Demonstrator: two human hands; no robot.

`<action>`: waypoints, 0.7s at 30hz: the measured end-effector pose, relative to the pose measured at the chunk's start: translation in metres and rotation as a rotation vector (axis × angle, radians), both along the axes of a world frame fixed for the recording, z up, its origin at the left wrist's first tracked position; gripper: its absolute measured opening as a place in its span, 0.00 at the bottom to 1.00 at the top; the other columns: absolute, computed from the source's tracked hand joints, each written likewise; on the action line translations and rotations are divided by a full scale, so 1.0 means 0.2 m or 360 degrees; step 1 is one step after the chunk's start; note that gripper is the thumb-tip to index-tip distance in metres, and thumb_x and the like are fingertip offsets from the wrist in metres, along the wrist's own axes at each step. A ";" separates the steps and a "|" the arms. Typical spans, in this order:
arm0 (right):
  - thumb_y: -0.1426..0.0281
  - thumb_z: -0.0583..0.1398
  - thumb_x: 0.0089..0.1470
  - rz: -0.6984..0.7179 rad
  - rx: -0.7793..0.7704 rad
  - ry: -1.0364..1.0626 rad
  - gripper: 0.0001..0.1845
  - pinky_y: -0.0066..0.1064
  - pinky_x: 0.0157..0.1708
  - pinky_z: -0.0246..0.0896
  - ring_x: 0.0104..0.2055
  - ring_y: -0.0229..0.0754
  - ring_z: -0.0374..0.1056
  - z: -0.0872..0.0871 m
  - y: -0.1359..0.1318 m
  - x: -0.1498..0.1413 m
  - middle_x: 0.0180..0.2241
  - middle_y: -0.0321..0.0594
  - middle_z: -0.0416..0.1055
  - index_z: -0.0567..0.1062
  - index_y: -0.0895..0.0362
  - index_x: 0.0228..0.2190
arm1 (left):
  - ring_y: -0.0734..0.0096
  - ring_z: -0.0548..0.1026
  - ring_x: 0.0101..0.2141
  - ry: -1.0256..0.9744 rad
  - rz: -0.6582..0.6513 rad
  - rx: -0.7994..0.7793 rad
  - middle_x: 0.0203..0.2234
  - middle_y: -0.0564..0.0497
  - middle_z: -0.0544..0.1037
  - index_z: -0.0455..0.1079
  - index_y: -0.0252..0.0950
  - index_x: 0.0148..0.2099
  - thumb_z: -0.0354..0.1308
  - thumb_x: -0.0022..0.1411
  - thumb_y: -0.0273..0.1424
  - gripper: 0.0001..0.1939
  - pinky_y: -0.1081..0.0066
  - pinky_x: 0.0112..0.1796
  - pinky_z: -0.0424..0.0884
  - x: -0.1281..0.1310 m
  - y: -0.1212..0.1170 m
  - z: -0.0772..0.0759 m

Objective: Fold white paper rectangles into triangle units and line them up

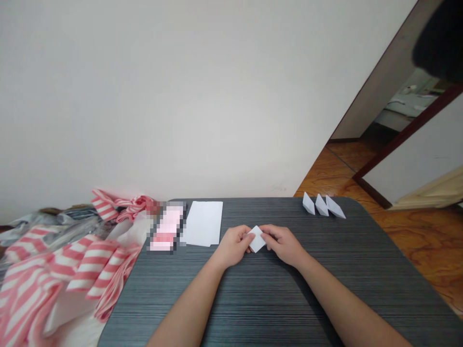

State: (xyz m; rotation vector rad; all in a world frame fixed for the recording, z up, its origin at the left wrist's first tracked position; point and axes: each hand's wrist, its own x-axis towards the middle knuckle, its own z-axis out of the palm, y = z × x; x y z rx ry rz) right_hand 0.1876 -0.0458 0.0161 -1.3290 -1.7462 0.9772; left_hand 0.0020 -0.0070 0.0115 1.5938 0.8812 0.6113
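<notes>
Between my two hands is a small piece of folded white paper (pixel 256 239), turned so that it looks like a diamond. My left hand (pixel 236 245) pinches its left corner, thumb on top and fingers curled beneath. At the right corner, my right hand (pixel 282 243) grips it the same way. Both hands are over the middle of the dark table (pixel 253 299). A stack of white paper sheets (pixel 204 222) lies to the left of my left hand. Folded white paper boats (pixel 321 206) stand in a row at the table's far right.
A pixelated pink-and-white object (pixel 167 226) lies left of the sheets. Pink-striped cloth (pixel 90 265) and plastic bags are heaped beyond the table's left edge. A white wall (pixel 202 96) rises behind the table. Wooden floor (pixel 336 168) shows at the right.
</notes>
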 end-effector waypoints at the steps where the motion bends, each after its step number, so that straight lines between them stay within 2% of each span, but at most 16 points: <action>1: 0.69 0.52 0.57 0.0008 0.0000 -0.0004 0.13 0.26 0.23 0.58 0.21 0.34 0.64 0.00 0.00 0.00 0.26 0.36 0.70 0.72 0.56 0.42 | 0.75 0.69 0.21 0.0004 0.0005 -0.0001 0.21 0.51 0.73 0.67 0.32 0.33 0.48 0.60 0.41 0.16 0.76 0.23 0.61 0.00 0.00 0.00; 9: 0.67 0.53 0.57 0.0060 0.0029 0.0004 0.13 0.25 0.24 0.59 0.21 0.34 0.64 -0.01 0.00 -0.01 0.25 0.36 0.70 0.72 0.56 0.42 | 0.75 0.68 0.23 0.0104 -0.0055 0.0113 0.21 0.52 0.71 0.68 0.32 0.31 0.49 0.59 0.41 0.17 0.76 0.24 0.61 0.00 0.00 0.04; 13: 0.70 0.52 0.58 0.0041 0.0099 0.0104 0.13 0.27 0.28 0.61 0.24 0.35 0.65 -0.03 -0.01 0.01 0.23 0.34 0.68 0.67 0.56 0.45 | 0.76 0.68 0.22 0.0000 0.0021 0.0001 0.22 0.52 0.71 0.66 0.32 0.32 0.48 0.60 0.41 0.17 0.76 0.23 0.63 0.00 0.01 0.02; 17: 0.72 0.48 0.60 0.0191 0.0260 0.0142 0.13 0.30 0.34 0.62 0.29 0.35 0.66 -0.02 -0.01 0.01 0.33 0.41 0.69 0.69 0.56 0.42 | 0.76 0.68 0.21 -0.0104 0.0068 -0.0117 0.22 0.51 0.71 0.65 0.32 0.34 0.48 0.60 0.42 0.17 0.75 0.22 0.64 0.00 0.02 0.00; 21: 0.72 0.53 0.57 0.0221 0.0362 0.0075 0.11 0.31 0.36 0.63 0.38 0.39 0.66 -0.01 0.00 0.01 0.41 0.44 0.68 0.72 0.55 0.40 | 0.76 0.68 0.20 -0.0117 0.0048 -0.0114 0.21 0.52 0.71 0.64 0.32 0.33 0.48 0.60 0.42 0.17 0.76 0.22 0.64 0.00 0.02 0.01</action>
